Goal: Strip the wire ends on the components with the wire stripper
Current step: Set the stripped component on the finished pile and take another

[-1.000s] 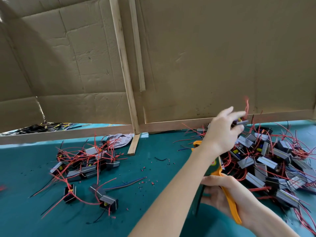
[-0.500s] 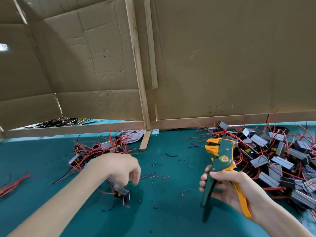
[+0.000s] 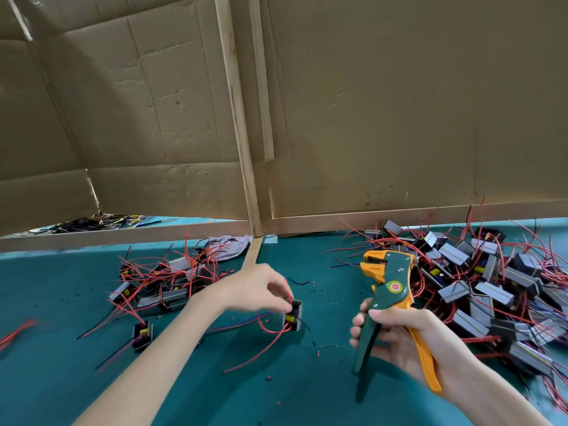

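Soft, even light; faint shadow beneath the wire stripper; edges bowed; lower right corner blurred.

12 o'clock: cardboard wall plain tan with a few dark specks; battens pale raw wood.
10 o'clock: wire bundle black mixed with yellow.
11 o'clock, near centre: crumpled cloth off-white with grey print.
9 o'clock: small heap of grey and black blocks with red leads.
Just 6 o'clock of centre: lone component with black frame, yellow patch, grey metal face and red leads.
4 o'clock: wire stripper with dark green body, orange jaw block, one green handle and one orange; round badge red-centred with a pale yellow rim.
3 o'clock: large pile of silver-grey blocks, each with a thin yellow line, plus yellow spots and red leads.
7 o'clock: table top flat teal, flecked with red and black scraps.
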{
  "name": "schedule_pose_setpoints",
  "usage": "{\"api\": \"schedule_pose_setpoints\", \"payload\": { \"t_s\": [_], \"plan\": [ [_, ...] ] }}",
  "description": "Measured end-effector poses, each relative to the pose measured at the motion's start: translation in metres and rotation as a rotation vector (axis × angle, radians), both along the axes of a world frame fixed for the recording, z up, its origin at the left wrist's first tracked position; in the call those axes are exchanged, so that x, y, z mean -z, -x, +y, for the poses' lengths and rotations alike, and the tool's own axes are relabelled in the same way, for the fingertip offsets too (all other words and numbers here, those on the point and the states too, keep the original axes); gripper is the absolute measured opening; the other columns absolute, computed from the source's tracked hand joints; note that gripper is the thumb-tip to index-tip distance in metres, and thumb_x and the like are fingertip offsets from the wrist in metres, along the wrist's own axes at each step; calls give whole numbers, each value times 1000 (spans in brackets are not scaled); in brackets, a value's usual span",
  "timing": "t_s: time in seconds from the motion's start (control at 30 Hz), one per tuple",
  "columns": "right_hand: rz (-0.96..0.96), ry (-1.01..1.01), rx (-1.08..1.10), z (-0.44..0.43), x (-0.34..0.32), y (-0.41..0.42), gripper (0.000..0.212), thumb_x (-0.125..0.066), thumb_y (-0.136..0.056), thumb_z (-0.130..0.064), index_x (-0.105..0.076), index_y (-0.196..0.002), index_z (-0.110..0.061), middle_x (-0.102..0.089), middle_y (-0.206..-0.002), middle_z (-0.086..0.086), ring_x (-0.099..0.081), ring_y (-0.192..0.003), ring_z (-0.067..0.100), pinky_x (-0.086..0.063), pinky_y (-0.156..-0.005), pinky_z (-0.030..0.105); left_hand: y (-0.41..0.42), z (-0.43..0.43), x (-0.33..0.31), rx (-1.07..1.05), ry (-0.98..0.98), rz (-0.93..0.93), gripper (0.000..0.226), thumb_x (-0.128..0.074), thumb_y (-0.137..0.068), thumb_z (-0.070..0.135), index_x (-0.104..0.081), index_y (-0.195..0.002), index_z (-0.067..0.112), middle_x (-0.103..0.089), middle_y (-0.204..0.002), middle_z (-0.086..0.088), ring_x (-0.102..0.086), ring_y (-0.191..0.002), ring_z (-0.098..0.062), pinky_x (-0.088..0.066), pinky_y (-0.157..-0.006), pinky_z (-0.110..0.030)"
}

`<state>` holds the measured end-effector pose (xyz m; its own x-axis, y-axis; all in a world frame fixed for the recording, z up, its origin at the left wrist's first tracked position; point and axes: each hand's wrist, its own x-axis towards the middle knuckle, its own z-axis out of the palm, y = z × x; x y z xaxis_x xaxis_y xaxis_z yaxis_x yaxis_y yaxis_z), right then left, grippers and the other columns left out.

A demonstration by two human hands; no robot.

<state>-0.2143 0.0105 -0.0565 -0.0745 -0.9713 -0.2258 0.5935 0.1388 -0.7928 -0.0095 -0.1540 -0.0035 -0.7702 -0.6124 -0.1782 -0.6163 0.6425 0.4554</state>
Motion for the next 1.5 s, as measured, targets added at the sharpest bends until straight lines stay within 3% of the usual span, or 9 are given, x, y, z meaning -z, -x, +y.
{"api": "schedule_pose_setpoints", "payload": {
  "t_s": [0.27, 0.4, 0.6, 0.7, 0.8, 0.93, 1.27, 1.37, 1.5],
  "plan": [
    [-17, -20, -4, -3, 4, 3, 31, -68, -61, 1, -63, -92, 6, -64, -84, 27, -67, -74, 38, -59, -67, 47, 38, -1, 28, -104, 167, 137, 29, -72, -81, 20, -73, -110, 23, -72, -95, 4, -62, -88, -8, -46, -82, -22],
    [-28, -15, 13, -4, 8, 6, 31, -69, -61, 1, -64, -92, 7, -64, -85, 28, -66, -74, 39, -58, -67, 47, 41, 2, 32, -119, 524, 138, 50, -73, -80, 37, -58, -128, 29, -58, -118, 8, -45, -113, -13, -31, -101, -31],
    [-49, -17, 46, -7, 12, 9, 30, -68, -61, 0, -66, -90, 6, -65, -85, 28, -67, -75, 40, -58, -67, 48, 39, 15, 16, -118, 782, 241, 37, -63, -91, 25, -59, -127, 20, -53, -118, 5, -39, -113, -15, -31, -98, -27],
    [-44, -15, 55, -8, 13, 10, 37, -68, -60, -1, -62, -96, 6, -65, -84, 27, -68, -74, 39, -58, -66, 47, 40, 31, 8, -155, 602, 383, 21, -60, -91, 13, -64, -112, 17, -55, -107, 3, -49, -104, -14, -42, -89, -27],
    [-51, 3, 44, -7, 11, 9, 36, -66, -58, 6, -63, -93, 5, -64, -85, 27, -68, -74, 39, -58, -66, 46, 40, 42, 9, -170, 336, 176, 18, -50, -89, 8, -57, -104, 17, -53, -104, -1, -55, -96, -22, -47, -81, -36],
    [-48, 16, 40, -4, 9, 8, 39, -68, -59, 1, -62, -97, 5, -65, -85, 27, -68, -74, 39, -58, -66, 46, 46, 42, 25, -196, 317, 53, 13, -50, -92, 12, -50, -105, 12, -47, -108, -6, -44, -88, -21, -29, -60, -28],
    [-49, -6, 59, -7, 13, 8, 31, -70, -61, 0, -65, -91, 5, -64, -87, 28, -67, -76, 40, -58, -68, 47, 55, 25, 74, -241, 279, 397, 9, -54, -97, 24, -52, -104, 20, -59, -91, 5, -50, -86, -17, -32, -69, -27],
    [-39, -4, 50, -6, 13, 7, 26, -69, -62, 0, -68, -87, 5, -64, -86, 28, -66, -76, 40, -58, -69, 48, 56, 24, 80, -259, 244, 469, 17, -55, -96, 21, -49, -110, 25, -63, -105, 9, -55, -100, -10, -39, -83, -27],
    [-28, -9, 33, -6, 13, 3, 18, -68, -62, 0, -72, -79, 3, -64, -85, 28, -66, -75, 40, -58, -67, 47, 56, 24, 82, -270, 235, 536, 21, -62, -91, 22, -47, -102, 32, -66, -96, 17, -52, -85, 4, -33, -71, -21]
  ]
}}
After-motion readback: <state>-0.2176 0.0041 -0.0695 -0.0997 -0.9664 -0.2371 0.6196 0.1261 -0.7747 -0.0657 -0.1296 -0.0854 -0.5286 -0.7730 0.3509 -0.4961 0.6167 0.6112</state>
